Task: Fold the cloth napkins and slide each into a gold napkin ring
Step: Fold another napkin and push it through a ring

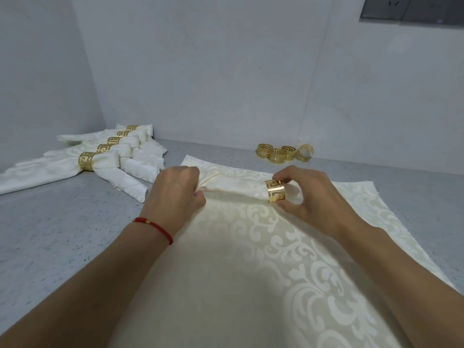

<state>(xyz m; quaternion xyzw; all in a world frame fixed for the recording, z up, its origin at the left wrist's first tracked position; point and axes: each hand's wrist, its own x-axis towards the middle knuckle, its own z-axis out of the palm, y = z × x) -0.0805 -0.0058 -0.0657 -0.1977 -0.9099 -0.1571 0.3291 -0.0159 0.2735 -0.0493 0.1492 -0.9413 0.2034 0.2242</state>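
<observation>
A folded cream napkin (238,188) lies across the middle of the counter, on top of a flat stack of cream damask napkins (251,272). My left hand (179,189) grips the folded napkin's left end, fingers curled round the bunched cloth. My right hand (306,194) pinches a gold napkin ring (275,190) between thumb and fingers. The ring sits around the napkin's right part, and a little cloth shows past it under my fingers.
Several finished napkins in gold rings (100,156) lie in a row at the back left. Several loose gold rings (285,152) stand at the back right by the wall. The speckled grey counter (62,234) runs to walls behind and left.
</observation>
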